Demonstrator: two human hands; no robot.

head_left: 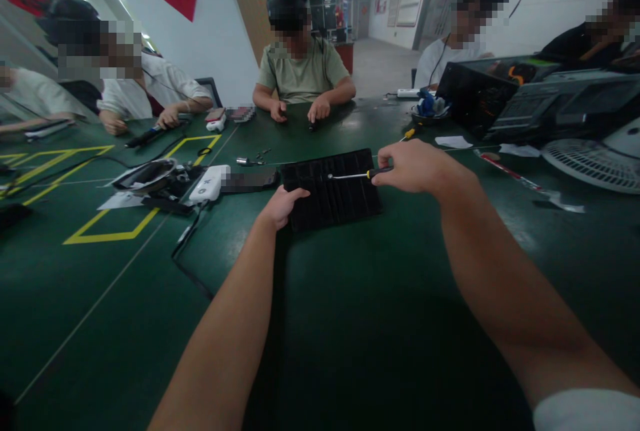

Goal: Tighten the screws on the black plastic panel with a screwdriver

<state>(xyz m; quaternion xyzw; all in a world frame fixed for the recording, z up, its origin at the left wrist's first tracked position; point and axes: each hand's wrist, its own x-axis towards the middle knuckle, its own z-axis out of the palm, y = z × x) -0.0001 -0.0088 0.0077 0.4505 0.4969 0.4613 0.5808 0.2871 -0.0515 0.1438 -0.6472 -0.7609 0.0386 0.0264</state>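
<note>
A flat black rectangular panel [317,207] with ribs or slots lies in front of me on the green table. My left hand [283,207] pinches its left edge, thumb on top and the other fingers mostly hidden. In my right hand [413,165] is a screwdriver [350,176] with a yellow-and-black handle, held between thumb and fingers. Its thin metal shaft points left across the panel. At the tip, near the panel's middle, sits a small shiny round piece; whether it touches the panel I cannot tell.
Left of the panel are a dark phone-like slab [249,181], a white device with a cable [210,183] and a cluttered tray [155,177]. Small metal parts [245,161] lie beyond. A second screwdriver [410,133], a white fan [600,161] and computer cases [540,107] stand right. Several people sit around.
</note>
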